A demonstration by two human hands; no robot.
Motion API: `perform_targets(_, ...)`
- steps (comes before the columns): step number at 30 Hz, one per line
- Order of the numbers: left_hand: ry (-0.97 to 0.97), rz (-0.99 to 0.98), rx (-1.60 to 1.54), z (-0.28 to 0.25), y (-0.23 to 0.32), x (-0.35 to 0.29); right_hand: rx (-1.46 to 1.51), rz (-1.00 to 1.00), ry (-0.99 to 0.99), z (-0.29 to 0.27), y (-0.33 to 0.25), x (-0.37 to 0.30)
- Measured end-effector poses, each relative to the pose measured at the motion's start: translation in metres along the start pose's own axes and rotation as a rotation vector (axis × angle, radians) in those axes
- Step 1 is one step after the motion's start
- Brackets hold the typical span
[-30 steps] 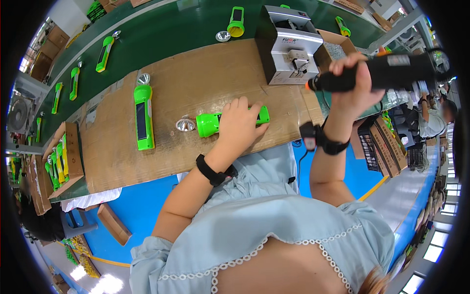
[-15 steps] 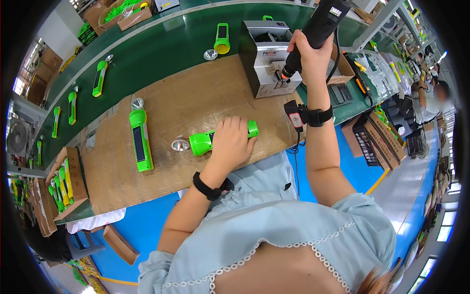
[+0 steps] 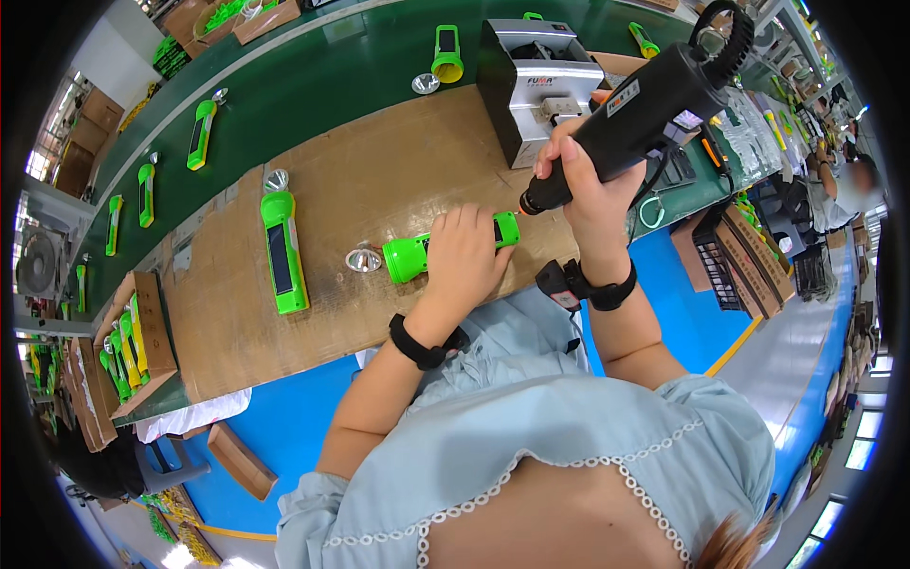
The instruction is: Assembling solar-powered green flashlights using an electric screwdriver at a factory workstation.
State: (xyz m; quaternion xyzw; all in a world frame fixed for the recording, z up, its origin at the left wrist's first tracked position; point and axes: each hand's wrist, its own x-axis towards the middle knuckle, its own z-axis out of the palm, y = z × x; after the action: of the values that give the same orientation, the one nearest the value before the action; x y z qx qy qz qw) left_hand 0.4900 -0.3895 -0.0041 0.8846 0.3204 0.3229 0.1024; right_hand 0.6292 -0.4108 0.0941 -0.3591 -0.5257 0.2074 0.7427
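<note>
While the green flashlight [image 3: 445,248] lies on its side on the brown surface [image 3: 379,180], left hand [image 3: 469,261] fingers press it flat; right hand [image 3: 592,194] fingers wrap the black electric screwdriver [image 3: 654,104], whose tip should meet the tail squarely. A silver reflector [image 3: 363,259] lies beside the head.

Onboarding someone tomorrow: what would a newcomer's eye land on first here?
The black electric screwdriver in the right hand, upper right, its tip at the tail end of a bright green flashlight that the left hand pins to the brown work board. Next, the second green flashlight lying flat to the left, and the grey metal box at the board's far edge.
</note>
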Motion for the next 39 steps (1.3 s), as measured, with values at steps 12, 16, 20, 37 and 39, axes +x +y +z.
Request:
perform_targets(12, -0.002, -0.014, -0.024, 0.001, -0.003, 0.001, 0.031, 0.041, -0.012, 0.005, 0.027, 0.003)
perform_targets(16, -0.036, -0.064, -0.034, 0.000, -0.006, 0.003, 0.020, 0.086, -0.027, 0.007, 0.029, 0.007)
perform_targets(20, -0.092, -0.135, -0.040, -0.001, -0.003, 0.004, -0.016, 0.088, -0.033, 0.002, 0.033, 0.005)
perform_targets(37, -0.091, -0.166, -0.059, 0.003, -0.008, 0.004, 0.035, 0.115, -0.053, 0.003, 0.047, -0.005)
perform_targets(39, -0.065, -0.171, -0.055, 0.004, -0.007, 0.005, 0.028, 0.122, -0.061, 0.003, 0.045, -0.005)
